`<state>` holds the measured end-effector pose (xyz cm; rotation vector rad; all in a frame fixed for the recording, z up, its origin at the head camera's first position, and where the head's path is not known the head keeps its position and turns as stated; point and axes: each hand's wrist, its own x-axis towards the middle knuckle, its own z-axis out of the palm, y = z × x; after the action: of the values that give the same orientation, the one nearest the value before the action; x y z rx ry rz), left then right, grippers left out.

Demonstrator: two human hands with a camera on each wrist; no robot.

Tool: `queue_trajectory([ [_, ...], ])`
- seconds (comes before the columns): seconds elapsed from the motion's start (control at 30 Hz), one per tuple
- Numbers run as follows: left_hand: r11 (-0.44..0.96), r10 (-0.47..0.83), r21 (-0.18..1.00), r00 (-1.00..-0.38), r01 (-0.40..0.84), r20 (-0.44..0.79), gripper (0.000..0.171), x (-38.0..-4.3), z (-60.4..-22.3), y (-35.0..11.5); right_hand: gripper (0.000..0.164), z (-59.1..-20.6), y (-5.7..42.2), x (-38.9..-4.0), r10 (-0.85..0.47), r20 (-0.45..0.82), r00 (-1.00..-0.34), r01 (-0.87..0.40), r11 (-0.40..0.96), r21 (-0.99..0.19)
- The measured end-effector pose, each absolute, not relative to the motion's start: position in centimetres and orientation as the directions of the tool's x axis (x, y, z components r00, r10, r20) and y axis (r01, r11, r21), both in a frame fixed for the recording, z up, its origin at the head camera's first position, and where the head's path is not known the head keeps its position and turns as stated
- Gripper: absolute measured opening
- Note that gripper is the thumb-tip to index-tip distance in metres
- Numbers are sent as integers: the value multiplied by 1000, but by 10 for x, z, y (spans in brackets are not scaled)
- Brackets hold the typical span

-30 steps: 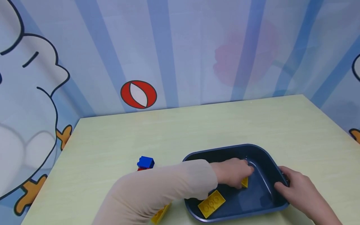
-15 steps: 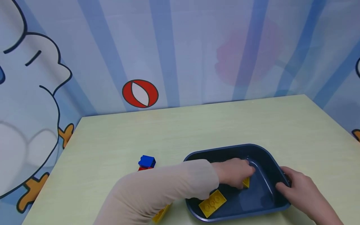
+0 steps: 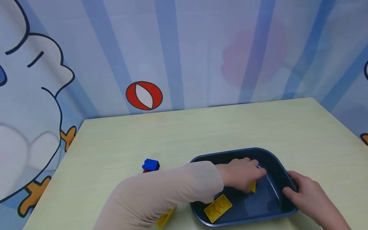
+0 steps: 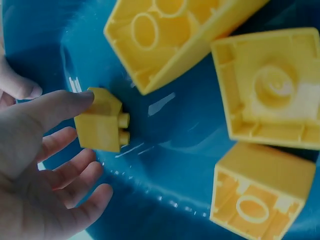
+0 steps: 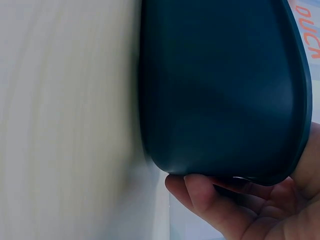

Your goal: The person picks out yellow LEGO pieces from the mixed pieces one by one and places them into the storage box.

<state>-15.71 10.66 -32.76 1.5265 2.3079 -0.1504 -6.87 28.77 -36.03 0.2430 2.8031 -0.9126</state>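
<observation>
My left hand (image 3: pixel 241 174) reaches into a dark blue tray (image 3: pixel 260 207), fingers loosely spread. In the left wrist view, its thumb (image 4: pixel 70 105) overlaps the corner of a small yellow toy brick (image 4: pixel 102 131) on the tray floor, while the other fingers lie apart and extended below. A longer yellow brick (image 3: pixel 217 208) rests studless side up near the tray's left end. Larger in the left wrist view are several yellow bricks (image 4: pixel 272 85) with hollow undersides. My right hand (image 3: pixel 307 193) grips the tray's right end, its fingers (image 5: pixel 215 200) curled under the rim in the right wrist view.
Left of the tray, a blue brick (image 3: pixel 151 164) sits over a red one (image 3: pixel 146 171). Another yellow brick (image 3: pixel 165 219) is partly covered by my left sleeve (image 3: pixel 161 191). A printed wall (image 3: pixel 195 57) borders the pale table (image 3: pixel 178 137) at the back.
My left hand's fingers have straightened and spread from a curled pose near the small yellow brick. My right hand keeps its hold on the tray; the head view has shifted slightly.
</observation>
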Motion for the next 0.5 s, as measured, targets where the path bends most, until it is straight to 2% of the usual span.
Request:
queue_trajectory([
  [0.5,383,872,5,-359,924,-332,55,-152,-308,87,46,-362,288,-68,89,-205,-975,191,807,-559],
])
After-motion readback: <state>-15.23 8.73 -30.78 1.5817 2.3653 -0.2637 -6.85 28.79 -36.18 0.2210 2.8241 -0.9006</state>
